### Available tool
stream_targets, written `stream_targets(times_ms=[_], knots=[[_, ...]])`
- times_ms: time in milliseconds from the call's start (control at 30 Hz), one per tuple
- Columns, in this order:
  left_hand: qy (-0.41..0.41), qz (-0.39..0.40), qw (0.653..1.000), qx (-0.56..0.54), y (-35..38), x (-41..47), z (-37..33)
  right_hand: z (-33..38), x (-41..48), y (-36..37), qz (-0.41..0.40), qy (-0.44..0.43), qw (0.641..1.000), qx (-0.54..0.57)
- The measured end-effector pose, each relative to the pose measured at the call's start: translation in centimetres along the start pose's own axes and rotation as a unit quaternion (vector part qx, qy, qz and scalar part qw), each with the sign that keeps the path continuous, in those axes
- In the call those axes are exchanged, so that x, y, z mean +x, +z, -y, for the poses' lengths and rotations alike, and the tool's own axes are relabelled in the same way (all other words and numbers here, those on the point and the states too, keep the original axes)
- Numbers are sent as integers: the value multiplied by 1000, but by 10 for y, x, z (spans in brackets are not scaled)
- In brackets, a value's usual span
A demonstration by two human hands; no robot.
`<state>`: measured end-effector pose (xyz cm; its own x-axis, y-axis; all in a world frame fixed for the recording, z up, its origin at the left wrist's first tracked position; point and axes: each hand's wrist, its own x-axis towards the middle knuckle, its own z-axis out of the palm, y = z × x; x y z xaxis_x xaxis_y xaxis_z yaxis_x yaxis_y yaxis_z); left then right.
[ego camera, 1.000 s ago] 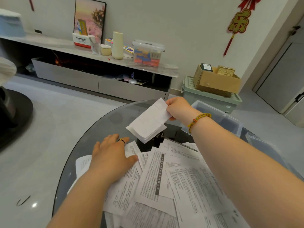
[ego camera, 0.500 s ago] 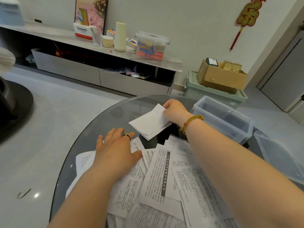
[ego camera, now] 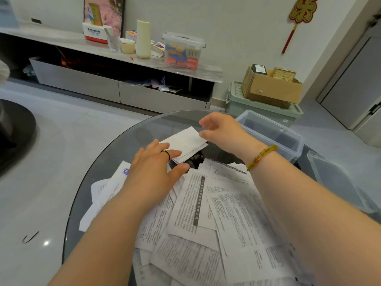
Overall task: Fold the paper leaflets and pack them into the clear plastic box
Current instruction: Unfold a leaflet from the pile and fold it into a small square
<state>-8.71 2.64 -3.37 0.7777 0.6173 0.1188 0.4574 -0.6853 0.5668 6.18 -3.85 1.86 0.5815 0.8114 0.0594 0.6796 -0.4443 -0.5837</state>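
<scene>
While left hand (ego camera: 153, 168) lay flat, fingers straight, fingertips on near corner of folded white paper leaflet (ego camera: 185, 141), right hand (ego camera: 222, 131) hovered at its far edge, fingers loosely curled, gripping nothing. Leaflet sat between hands on round dark glass surface (ego camera: 115, 157). Clear rectangular plastic box (ego camera: 274, 129) stood just right of right wrist. Loose printed white leaflets (ego camera: 216, 213) lay heaped under both forearms.

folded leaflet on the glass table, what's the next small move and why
Probably pinch the folded leaflet at its right edge with the right hand and lift it toward the clear plastic box. It lies folded on the glass table, that hand hovers open beside it, the left hand rests on its near corner, and the box stands open just right.
</scene>
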Motion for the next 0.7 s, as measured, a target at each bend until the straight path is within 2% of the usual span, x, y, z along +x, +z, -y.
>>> stream_targets(times_ms=[100, 233, 300, 367, 467, 533, 700], knots=[[54, 0, 997, -52, -3, -9, -14, -7, -50, -18, 43, 25, 998, 25], [36, 68, 989, -124, -2, -31, -38, -33, -114, -35, 79, 101, 992, 6], [50, 126, 987, -84, 7, -41, -46, -42, -136, -39, 75, 141, 987, -5], [89, 157, 984, 4, 19, -50, -54, -49, -153, -39, 79, 174, 982, -4], [110, 148, 980, 69, 33, -55, -61, -56, -162, -30, 78, 186, 979, -27], [102, 142, 983, 56, 36, -54, -60, -57, -161, -25, 64, 178, 981, -40], [71, 108, 991, -27, 35, -52, -62, -64, -162, -27, 36, 174, 984, 22]])
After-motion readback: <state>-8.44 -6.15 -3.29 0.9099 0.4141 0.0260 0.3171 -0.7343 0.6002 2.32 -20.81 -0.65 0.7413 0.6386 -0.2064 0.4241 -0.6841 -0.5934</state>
